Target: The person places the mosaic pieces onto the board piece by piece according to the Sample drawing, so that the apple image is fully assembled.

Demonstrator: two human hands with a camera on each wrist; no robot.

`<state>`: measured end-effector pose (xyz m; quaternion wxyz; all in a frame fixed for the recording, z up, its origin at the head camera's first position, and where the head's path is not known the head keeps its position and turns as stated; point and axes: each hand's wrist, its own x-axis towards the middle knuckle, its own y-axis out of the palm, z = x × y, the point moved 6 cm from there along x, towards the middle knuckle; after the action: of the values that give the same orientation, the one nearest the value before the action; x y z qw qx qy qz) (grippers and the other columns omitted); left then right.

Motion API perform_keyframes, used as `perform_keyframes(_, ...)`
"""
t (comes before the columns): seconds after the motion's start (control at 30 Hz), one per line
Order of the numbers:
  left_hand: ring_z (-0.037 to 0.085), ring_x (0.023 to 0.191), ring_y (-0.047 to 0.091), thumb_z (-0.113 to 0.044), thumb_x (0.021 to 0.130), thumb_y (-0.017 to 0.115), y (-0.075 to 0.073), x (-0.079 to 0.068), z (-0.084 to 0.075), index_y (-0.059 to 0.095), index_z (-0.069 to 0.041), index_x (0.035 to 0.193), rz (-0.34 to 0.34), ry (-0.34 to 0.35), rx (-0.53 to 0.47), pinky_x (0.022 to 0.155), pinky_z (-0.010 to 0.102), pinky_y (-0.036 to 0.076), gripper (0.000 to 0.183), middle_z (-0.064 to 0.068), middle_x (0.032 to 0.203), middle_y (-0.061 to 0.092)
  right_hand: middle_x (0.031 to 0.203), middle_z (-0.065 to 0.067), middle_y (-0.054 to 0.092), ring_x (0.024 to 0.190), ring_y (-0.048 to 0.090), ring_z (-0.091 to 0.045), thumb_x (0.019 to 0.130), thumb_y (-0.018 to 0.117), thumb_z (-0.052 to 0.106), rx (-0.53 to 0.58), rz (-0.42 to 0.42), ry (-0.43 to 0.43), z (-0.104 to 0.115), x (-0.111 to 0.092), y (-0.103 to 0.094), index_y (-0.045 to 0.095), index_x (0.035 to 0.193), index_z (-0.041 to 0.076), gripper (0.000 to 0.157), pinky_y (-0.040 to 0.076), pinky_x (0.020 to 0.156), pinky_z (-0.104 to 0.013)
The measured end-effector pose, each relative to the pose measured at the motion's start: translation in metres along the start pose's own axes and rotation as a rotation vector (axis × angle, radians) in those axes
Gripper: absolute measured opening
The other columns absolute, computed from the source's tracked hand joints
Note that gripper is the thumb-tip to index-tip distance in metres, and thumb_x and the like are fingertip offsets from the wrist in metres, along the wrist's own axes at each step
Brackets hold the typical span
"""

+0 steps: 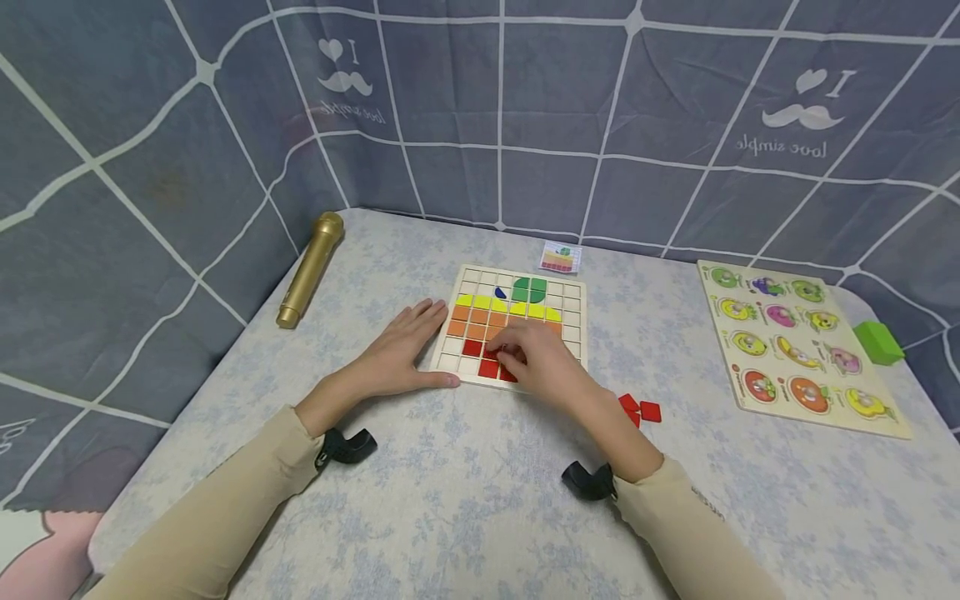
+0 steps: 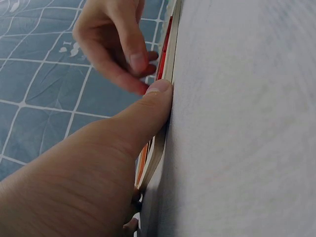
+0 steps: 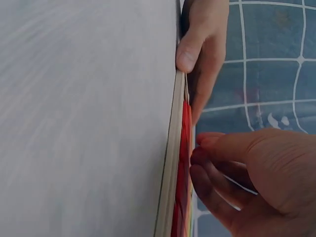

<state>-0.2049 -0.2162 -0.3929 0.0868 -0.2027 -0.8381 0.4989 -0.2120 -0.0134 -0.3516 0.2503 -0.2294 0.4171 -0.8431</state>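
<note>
A square wooden grid board (image 1: pixel 572 333) lies on the table with green, yellow, orange and red tiles and one small blue piece in its cells. My left hand (image 1: pixel 401 350) rests flat at the board's left side, fingers along that edge and thumb at the near left corner. In the left wrist view the thumb (image 2: pixel 155 94) presses on the board's edge. Over the near rows, my right hand (image 1: pixel 543 358) bends its fingers down to the red tiles (image 1: pixel 472 347), hiding part of them. The right wrist view shows its fingertips (image 3: pixel 200 158) close to the red tiles, thumb and fingers slightly apart.
Loose red tiles (image 1: pixel 650 412) lie beside my right forearm. A small pattern card (image 1: pixel 560 257) is behind the board. A gold microphone (image 1: pixel 311 271) lies at left; at right are a fruit puzzle board (image 1: pixel 806 346) and a green block (image 1: pixel 879 342). Grey cloth (image 1: pixel 555 100) hangs behind.
</note>
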Motion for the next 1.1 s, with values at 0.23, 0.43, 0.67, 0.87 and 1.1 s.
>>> perform_keyframes(0.23,0.035,0.165,0.007,-0.057,0.087,0.082,-0.001,0.0,0.001,0.019,0.001,0.167,-0.003,-0.003,0.005,0.136,0.051,0.005,0.117,0.018,0.176,0.017,0.1,-0.003,0.077,0.084,0.065,-0.015,0.096,0.074,0.002,0.034,0.0,0.04,-0.025,-0.03,-0.027,0.081,0.108,0.007,0.015,0.058,0.076,-0.032)
perform_keyframes(0.43,0.037,0.165,0.008,-0.056,0.087,0.082,-0.001,-0.001,0.001,0.02,0.001,0.167,-0.009,0.002,-0.008,0.136,0.053,0.006,0.116,0.019,0.176,0.017,0.103,-0.002,0.077,0.089,0.068,-0.016,0.097,0.075,0.006,0.021,0.018,0.131,-0.052,-0.059,-0.053,0.081,0.112,0.008,0.016,0.064,0.079,-0.036)
perform_keyframes(0.67,0.035,0.165,0.008,-0.058,0.086,0.082,0.0,0.001,0.001,0.02,0.001,0.167,-0.013,0.008,-0.012,0.136,0.053,0.007,0.117,0.018,0.176,0.018,0.104,-0.003,0.076,0.09,0.069,-0.018,0.093,0.081,0.013,-0.026,0.061,0.232,-0.072,-0.097,-0.081,0.079,0.117,0.009,0.024,0.066,0.082,-0.041)
perform_keyframes(0.87,0.035,0.165,0.007,-0.058,0.086,0.082,0.0,0.0,0.002,0.02,0.0,0.167,-0.018,0.009,-0.006,0.136,0.053,0.007,0.117,0.018,0.176,0.017,0.107,-0.002,0.076,0.094,0.068,-0.017,0.087,0.088,0.019,-0.014,0.123,0.27,-0.084,-0.117,-0.094,0.078,0.118,0.009,0.034,0.066,0.085,-0.039)
perform_keyframes(1.1,0.034,0.165,0.006,-0.057,0.087,0.082,-0.001,0.0,0.003,0.019,-0.001,0.168,-0.018,0.01,-0.01,0.136,0.053,0.006,0.117,0.017,0.176,0.017,0.102,0.003,0.073,0.094,0.065,-0.015,0.077,0.096,0.022,-0.003,0.209,0.307,-0.093,-0.127,-0.101,0.078,0.109,0.011,0.038,0.065,0.087,-0.035)
